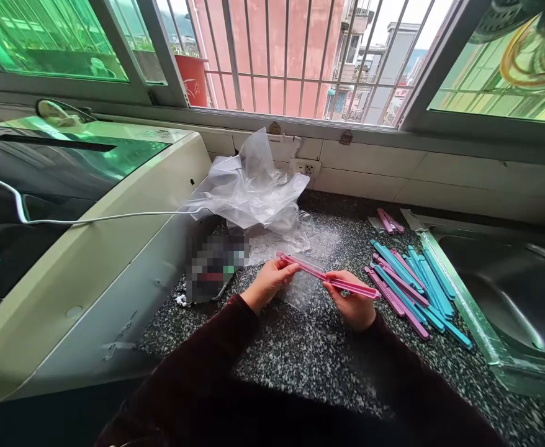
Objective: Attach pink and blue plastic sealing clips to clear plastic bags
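A long pink plastic clip stick is held level above the speckled countertop. My left hand pinches its left end, fingers closed round it. My right hand grips its right part, fingers wrapped. A small clear plastic bag lies flat under the stick, between both hands. To the right lies a pile of several pink and blue sticks. Two more pink sticks lie farther back.
Crumpled clear plastic wrapping sits at the back by a wall socket. A washing machine with a white cable fills the left. A steel sink lies to the right. A blurred dark object rests beside the machine.
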Motion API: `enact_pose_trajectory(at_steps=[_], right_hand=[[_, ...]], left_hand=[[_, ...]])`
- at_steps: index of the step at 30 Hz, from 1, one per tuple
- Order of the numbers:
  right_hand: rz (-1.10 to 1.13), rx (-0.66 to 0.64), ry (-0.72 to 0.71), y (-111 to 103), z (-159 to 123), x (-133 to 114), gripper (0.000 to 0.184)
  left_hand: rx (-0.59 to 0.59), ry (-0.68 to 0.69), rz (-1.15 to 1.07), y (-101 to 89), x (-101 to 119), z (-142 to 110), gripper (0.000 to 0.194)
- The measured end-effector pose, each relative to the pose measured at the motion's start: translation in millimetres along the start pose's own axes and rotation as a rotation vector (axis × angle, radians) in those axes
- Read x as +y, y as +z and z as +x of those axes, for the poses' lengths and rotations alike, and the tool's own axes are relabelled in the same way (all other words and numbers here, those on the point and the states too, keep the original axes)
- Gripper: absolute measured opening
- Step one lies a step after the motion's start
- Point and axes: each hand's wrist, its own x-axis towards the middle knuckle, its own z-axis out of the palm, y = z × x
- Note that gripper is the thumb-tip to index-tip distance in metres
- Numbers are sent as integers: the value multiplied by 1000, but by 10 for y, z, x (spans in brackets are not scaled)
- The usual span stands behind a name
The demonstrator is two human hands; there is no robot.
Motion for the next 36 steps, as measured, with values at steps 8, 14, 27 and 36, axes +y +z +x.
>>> enact_pose_trajectory(at_steps=[8, 14, 27, 36], right_hand=[[29, 31, -49, 4, 14, -22, 10], [11, 33, -114, -12, 9, -8, 24], [124, -47, -36, -27, 12, -2, 27], [120, -31, -11, -27, 12, 17, 26]], left_hand=[[-10, 28, -10, -15, -16, 2, 34], [2, 67, 14, -19, -65, -11, 30], [-53, 39, 31, -3, -77, -14, 35], [15, 69, 19, -30, -61, 8, 32]])
